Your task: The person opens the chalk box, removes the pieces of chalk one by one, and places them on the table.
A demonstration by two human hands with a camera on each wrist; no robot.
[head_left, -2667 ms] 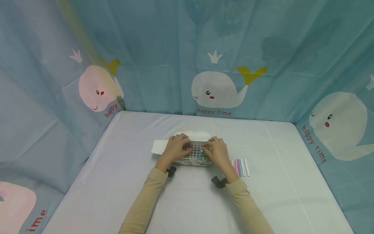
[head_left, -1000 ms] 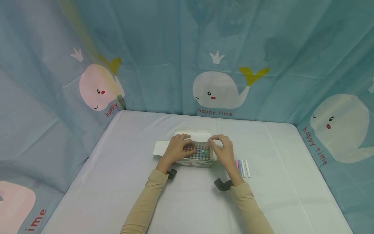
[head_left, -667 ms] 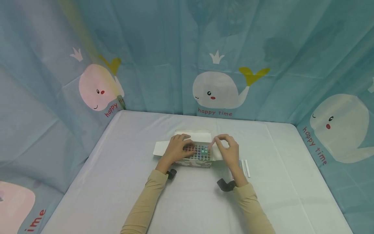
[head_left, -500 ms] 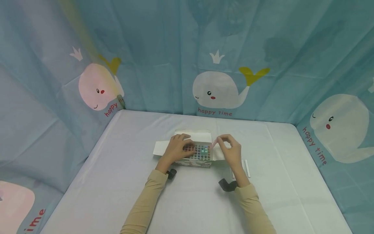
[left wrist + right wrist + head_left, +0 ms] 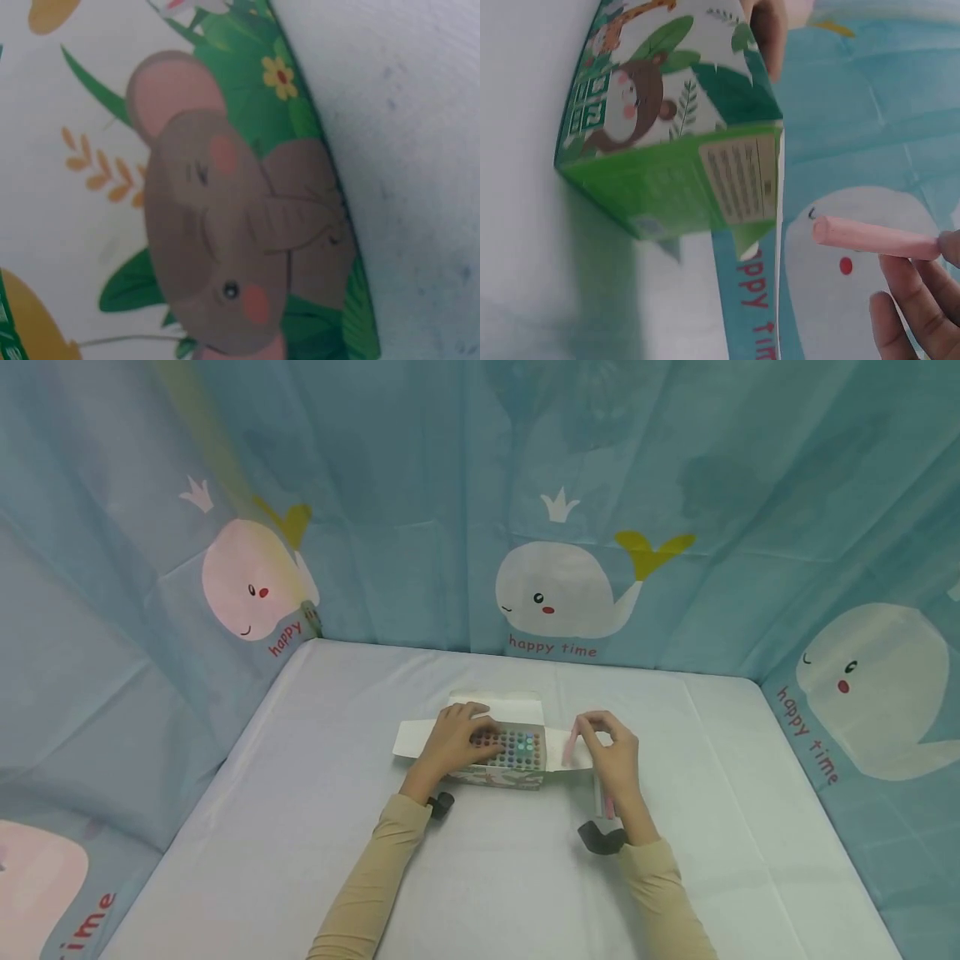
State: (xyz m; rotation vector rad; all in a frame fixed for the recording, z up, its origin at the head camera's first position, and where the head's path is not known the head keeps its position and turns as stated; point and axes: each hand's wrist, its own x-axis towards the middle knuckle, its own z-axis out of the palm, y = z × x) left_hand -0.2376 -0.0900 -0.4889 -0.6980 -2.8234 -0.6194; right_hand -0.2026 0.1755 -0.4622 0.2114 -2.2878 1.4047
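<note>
Pinching one pink stick (image 5: pixel 571 745), chalk-like, near its end: right hand (image 5: pixel 615 757), thumb and fingertips together. Stick tilted, free end lower, seen over the right flap (image 5: pixel 556 752); whether it touches the flap, cannot tell. Just beneath the right hand, partly hidden by its wrist: loose sticks on the bench (image 5: pixel 480 877), a white one (image 5: pixel 598 795) and another pink one (image 5: pixel 609 808) visible. To the left of the right hand: one open box (image 5: pixel 502 777), animal-printed, rows of coloured stick ends (image 5: pixel 521 747) showing at its top. Over the box's left half: left hand (image 5: pixel 452 737), fingers bent; grip or mere rest, cannot tell. Beyond the left hand, on its outer side: left flap (image 5: pixel 410 738), folded out. Step in hand, as judged: moving single sticks between box and bench, this one clear of its rows; direction uncertain. Next move, if the bench is the destination: calls for a light pinch, the stick lowered flat beside the loose ones, the box kept steady.
</note>
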